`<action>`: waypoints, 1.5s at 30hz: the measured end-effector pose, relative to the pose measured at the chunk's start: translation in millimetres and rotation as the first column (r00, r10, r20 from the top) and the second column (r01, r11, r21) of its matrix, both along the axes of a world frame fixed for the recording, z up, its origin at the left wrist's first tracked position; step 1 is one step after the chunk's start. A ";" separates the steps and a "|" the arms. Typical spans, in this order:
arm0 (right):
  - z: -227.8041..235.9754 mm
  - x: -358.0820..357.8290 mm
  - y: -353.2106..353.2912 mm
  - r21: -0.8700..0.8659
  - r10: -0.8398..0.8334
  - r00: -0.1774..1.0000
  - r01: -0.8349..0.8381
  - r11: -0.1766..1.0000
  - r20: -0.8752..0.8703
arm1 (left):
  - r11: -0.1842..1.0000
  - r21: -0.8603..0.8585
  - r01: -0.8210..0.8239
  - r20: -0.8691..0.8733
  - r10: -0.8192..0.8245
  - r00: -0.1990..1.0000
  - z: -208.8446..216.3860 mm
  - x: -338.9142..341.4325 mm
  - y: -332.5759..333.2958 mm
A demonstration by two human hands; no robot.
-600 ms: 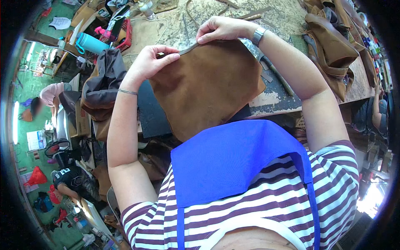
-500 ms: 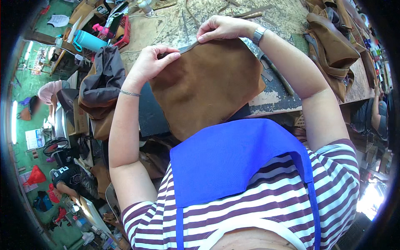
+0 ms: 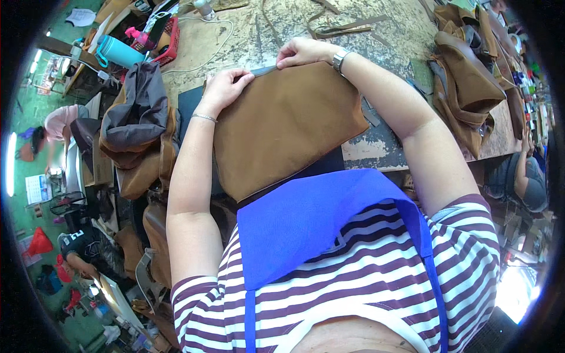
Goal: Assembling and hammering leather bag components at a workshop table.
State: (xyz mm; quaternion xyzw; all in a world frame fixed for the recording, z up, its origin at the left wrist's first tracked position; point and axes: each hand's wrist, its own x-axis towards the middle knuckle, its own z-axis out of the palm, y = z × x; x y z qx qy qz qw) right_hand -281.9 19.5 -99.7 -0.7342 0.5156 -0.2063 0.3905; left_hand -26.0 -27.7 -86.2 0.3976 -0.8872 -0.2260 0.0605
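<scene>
Green wall (image 3: 50, 162) bends along the far left, with a person in a pale pink top (image 3: 60, 122) and another in a dark shirt (image 3: 88, 246) at work before it. Rightward come a light-blue bottle (image 3: 122, 53), a pink bottle (image 3: 140, 38) and a red basket (image 3: 173, 50); below them, a dark-lined brown bundle (image 3: 138, 97) crowds the left forearm. A white cable (image 3: 228, 42) loops past the basket, leather strips (image 3: 347, 28) lie beyond the hands, and brown leather bags (image 3: 471, 70) are heaped at the right.

Between strips and heap, the worn tabletop (image 3: 400, 56) shows flaking paint; its front edge runs near the blue apron (image 3: 306, 217). On it, centrally, a brown leather piece (image 3: 288, 126) slants down toward that apron.

The left hand (image 3: 228, 88), wrist bent inward, closes thumb and curled fingers on the piece's upper-left edge. The right hand (image 3: 305, 53) reaches across, thumb and fingers pinched together on the top edge, just beside the left.
</scene>
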 end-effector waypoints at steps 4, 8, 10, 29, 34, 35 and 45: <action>-2.5 4.2 2.9 0.037 0.014 1.000 -0.014 0.999 -0.008 | 1.000 0.004 -0.005 -0.059 0.005 0.998 -0.5 7.4 11.3; 8.7 5.9 12.3 0.034 -0.018 1.000 0.017 0.999 0.012 | 0.991 -0.135 0.019 -0.141 -0.038 0.989 -0.8 6.6 18.2; 9.1 3.9 16.7 -0.027 -0.006 1.000 0.007 1.000 0.017 | 0.999 -0.045 0.019 -0.094 -0.023 0.995 1.0 3.2 18.3; 55.7 22.9 34.1 -0.069 0.097 0.992 -0.103 0.992 -0.086 | 0.998 0.052 0.030 -0.148 -0.022 0.989 28.4 5.9 34.1; 62.5 23.4 35.2 -0.079 0.097 0.991 -0.104 0.991 -0.087 | 0.998 0.024 0.057 -0.137 -0.053 0.989 31.2 5.7 34.4; 63.3 25.1 36.6 -0.079 0.077 0.993 -0.083 0.993 -0.085 | 0.998 0.030 0.053 -0.126 -0.049 0.991 31.2 5.6 34.2; 59.2 37.4 37.7 -0.067 0.054 0.995 -0.060 0.996 -0.079 | 0.979 -0.074 0.192 -0.254 -0.205 0.945 32.5 35.4 17.9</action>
